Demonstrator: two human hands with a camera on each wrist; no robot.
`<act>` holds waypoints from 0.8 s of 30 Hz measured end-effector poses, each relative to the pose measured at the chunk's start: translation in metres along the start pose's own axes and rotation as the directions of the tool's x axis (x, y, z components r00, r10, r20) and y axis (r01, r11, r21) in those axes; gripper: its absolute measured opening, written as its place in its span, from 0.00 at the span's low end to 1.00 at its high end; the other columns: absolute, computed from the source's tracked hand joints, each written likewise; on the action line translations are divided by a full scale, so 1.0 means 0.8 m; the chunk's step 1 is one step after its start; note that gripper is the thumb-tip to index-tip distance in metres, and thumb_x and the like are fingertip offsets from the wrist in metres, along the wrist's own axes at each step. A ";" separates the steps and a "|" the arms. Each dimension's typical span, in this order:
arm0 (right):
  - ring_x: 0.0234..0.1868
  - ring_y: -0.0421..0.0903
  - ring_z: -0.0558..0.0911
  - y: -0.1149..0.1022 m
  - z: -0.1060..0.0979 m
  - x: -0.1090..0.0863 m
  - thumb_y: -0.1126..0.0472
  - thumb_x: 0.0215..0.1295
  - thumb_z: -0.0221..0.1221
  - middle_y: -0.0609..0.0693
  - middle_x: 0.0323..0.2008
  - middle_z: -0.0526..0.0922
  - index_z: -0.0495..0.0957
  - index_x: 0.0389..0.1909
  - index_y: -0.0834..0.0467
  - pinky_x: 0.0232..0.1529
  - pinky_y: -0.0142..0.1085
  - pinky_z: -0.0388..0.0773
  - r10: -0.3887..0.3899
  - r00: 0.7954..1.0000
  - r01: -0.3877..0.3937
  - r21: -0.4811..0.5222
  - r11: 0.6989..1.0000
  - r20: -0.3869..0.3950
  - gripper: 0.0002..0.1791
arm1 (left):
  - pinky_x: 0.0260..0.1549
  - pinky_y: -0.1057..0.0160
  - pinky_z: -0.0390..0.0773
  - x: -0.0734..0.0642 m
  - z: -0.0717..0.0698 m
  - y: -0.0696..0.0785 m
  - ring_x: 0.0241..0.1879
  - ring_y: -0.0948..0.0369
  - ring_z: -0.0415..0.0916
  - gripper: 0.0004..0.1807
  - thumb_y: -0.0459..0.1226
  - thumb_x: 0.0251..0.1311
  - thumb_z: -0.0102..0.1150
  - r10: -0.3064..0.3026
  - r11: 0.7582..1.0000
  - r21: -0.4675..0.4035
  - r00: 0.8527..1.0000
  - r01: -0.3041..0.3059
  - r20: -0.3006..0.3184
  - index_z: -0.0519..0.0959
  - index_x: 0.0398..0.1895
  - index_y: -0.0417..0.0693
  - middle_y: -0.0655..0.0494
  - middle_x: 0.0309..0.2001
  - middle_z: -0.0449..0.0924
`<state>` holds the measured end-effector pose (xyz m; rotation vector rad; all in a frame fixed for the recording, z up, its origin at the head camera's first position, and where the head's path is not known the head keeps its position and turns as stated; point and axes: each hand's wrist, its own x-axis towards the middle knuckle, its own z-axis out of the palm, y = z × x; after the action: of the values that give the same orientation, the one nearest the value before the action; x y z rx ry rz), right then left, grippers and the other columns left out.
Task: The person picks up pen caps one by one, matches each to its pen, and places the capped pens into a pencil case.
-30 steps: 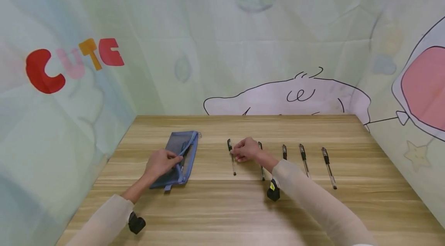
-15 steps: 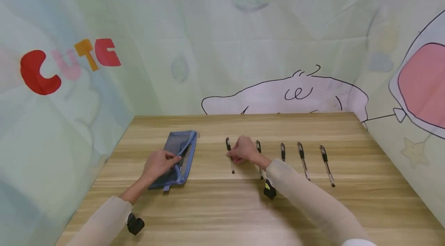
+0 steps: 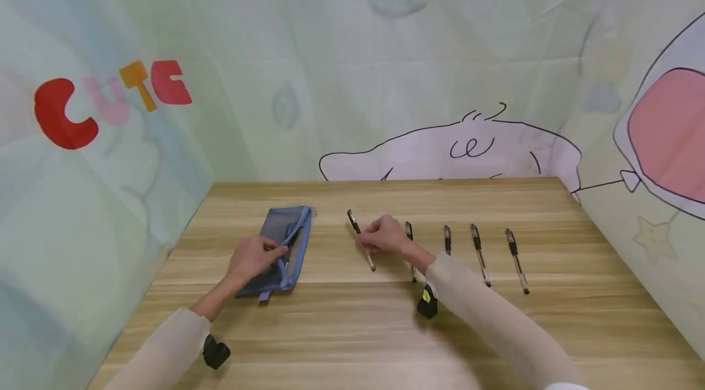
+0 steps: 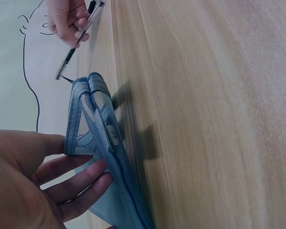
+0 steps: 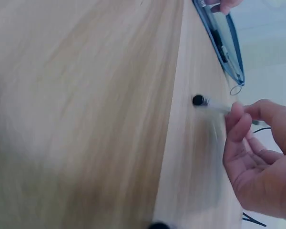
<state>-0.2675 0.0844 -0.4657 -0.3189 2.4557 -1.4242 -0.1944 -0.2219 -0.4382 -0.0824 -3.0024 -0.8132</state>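
Note:
A blue mesh zip pouch [image 3: 283, 218] lies at the left of the table, its zip side parted. My left hand [image 3: 252, 260] pinches the edge of its opening between thumb and fingers, as the left wrist view also shows. Inside the pouch sits a dark pen [image 5: 221, 50], partly hidden. My right hand [image 3: 384, 234] pinches a clear-barrelled black pen [image 3: 354, 221] near its middle. In the left wrist view this pen [image 4: 68, 57] is off the table and tilted.
Several similar pens [image 3: 514, 249] lie in a row to the right, some partly behind the right arm. The wooden table [image 3: 330, 329] meets a printed curtain [image 3: 248, 102] at the back and sides.
My right hand has closed on the leftmost pen and raised it, and its cap end has swung to the left. The left hand keeps its hold on the pouch.

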 end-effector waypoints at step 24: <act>0.18 0.37 0.82 -0.046 0.125 0.028 0.71 0.66 0.65 0.65 0.32 0.89 0.76 0.57 0.77 0.23 0.26 0.82 0.036 0.997 -0.072 0.587 0.807 0.072 0.21 | 0.20 0.67 0.67 0.005 0.003 -0.008 0.20 0.65 0.73 0.16 0.43 0.65 0.63 -0.004 1.000 0.006 1.000 0.004 0.010 0.89 0.38 0.37 0.52 0.24 0.87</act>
<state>-0.2519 -0.0217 -0.4833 -0.1418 1.8225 -2.0191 -0.1985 -0.2257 -0.4433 -0.0810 -3.0156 -0.8060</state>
